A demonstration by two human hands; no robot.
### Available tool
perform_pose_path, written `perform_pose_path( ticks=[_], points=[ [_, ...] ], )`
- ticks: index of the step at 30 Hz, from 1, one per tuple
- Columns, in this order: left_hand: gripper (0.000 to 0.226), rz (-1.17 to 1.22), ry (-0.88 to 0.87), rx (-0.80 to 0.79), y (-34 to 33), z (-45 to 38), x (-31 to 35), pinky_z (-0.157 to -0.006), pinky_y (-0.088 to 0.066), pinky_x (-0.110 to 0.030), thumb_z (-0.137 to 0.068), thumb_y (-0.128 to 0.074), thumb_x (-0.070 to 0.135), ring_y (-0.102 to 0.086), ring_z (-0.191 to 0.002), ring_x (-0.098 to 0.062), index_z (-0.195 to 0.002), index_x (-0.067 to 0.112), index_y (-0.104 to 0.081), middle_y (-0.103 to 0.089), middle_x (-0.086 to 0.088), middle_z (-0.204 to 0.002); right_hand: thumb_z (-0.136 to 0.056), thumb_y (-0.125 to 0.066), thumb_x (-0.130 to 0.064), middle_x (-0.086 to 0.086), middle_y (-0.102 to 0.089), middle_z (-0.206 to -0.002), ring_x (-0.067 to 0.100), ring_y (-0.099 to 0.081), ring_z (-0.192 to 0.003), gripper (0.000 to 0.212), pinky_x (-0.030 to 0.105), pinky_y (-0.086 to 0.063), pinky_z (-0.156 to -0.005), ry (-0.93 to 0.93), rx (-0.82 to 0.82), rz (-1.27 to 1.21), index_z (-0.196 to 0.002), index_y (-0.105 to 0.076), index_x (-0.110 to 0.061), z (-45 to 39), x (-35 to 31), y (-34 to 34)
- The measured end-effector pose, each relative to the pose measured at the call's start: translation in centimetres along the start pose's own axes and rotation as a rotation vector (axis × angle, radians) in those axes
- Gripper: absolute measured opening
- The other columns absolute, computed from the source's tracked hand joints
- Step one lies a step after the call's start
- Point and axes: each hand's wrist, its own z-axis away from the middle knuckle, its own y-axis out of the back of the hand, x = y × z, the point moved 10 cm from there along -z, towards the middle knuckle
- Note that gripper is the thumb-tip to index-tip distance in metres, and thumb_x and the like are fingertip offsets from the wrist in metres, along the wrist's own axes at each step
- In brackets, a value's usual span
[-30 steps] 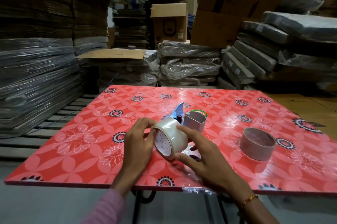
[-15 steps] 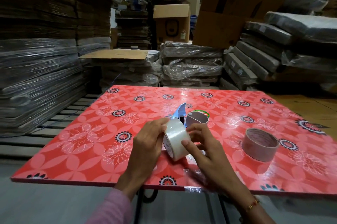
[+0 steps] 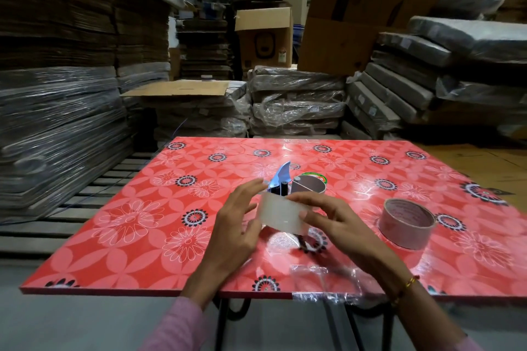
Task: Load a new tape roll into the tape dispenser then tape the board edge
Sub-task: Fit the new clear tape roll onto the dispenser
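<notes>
A clear tape roll (image 3: 281, 212) is held over the red flowered board (image 3: 137, 236), its outer face turned toward me. My left hand (image 3: 236, 225) grips its left side and my right hand (image 3: 336, 222) its right side, fingers across the top. Just behind the roll stands the tape dispenser (image 3: 285, 182), with a blue blade guard and a grey cylinder; its lower part is hidden by the roll. Clear tape (image 3: 322, 282) is stuck over the board's near edge below my right hand.
An empty-looking brown tape core (image 3: 406, 222) stands on the board at the right. Wrapped stacks of flattened cardboard (image 3: 57, 122) rise at the left and back, cartons (image 3: 265, 36) behind. The board's metal legs (image 3: 222, 322) show beneath the near edge.
The roll has been turned in my hands from showing its open core to showing its outer face. Both hands rose slightly and shifted right with it.
</notes>
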Motion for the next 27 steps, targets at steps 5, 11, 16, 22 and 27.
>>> perform_pose_path(
  ticks=[5,11,16,22,27],
  points=[
    [0.039,0.090,0.127,-0.127,-1.2,0.1,-2.0,-0.106,-0.046,-0.043,-0.085,-0.051,0.033,-0.049,-0.130,-0.009,-0.119,0.029,-0.068,-0.059,0.022,-0.131,-0.096,-0.057,-0.009,-0.017,-0.060,-0.136,0.005,-0.044,-0.137,0.041,0.024,-0.034,-0.114,0.121,-0.191,0.352,-0.118,-0.069,-0.041,-0.3,0.2,-1.2],
    [0.026,-0.154,0.044,-0.224,-2.7,0.2,-1.8,-0.107,-0.037,-0.024,-0.083,-0.057,0.029,-0.036,-0.133,0.007,-0.104,0.021,-0.072,-0.060,0.014,-0.121,-0.089,-0.060,-0.001,-0.013,-0.065,-0.127,0.011,-0.047,-0.137,0.039,0.036,-0.038,-0.116,0.201,-0.040,0.431,-0.113,-0.072,-0.029,-0.3,1.1,-0.5],
    [0.025,-0.252,-0.008,-0.215,-2.8,0.1,-1.2,-0.098,-0.032,-0.009,-0.084,-0.058,0.030,-0.046,-0.122,-0.003,-0.102,0.020,-0.072,-0.056,0.014,-0.110,-0.087,-0.059,-0.025,-0.016,-0.058,-0.128,0.004,-0.057,-0.120,0.034,0.036,-0.050,-0.100,0.187,0.059,0.514,-0.120,-0.066,-0.024,0.9,0.5,-1.9],
    [0.027,-0.235,-0.069,-0.203,-2.6,0.0,-0.6,-0.099,-0.038,-0.018,-0.085,-0.057,0.034,-0.052,-0.118,-0.012,-0.100,0.018,-0.073,-0.061,0.015,-0.100,-0.085,-0.056,-0.038,-0.013,-0.067,-0.107,0.015,-0.066,-0.092,0.024,0.041,-0.054,-0.076,0.237,0.185,0.705,-0.100,-0.068,-0.023,0.8,-0.8,-2.5],
    [0.029,-0.234,-0.073,-0.206,-2.7,0.0,-0.7,-0.099,-0.037,-0.017,-0.084,-0.056,0.033,-0.051,-0.118,-0.012,-0.100,0.017,-0.073,-0.064,0.013,-0.099,-0.082,-0.054,-0.033,-0.015,-0.069,-0.106,0.011,-0.067,-0.090,0.026,0.037,-0.055,-0.075,0.235,0.206,0.674,-0.099,-0.071,-0.024,0.9,-0.7,-2.2]
  ],
)
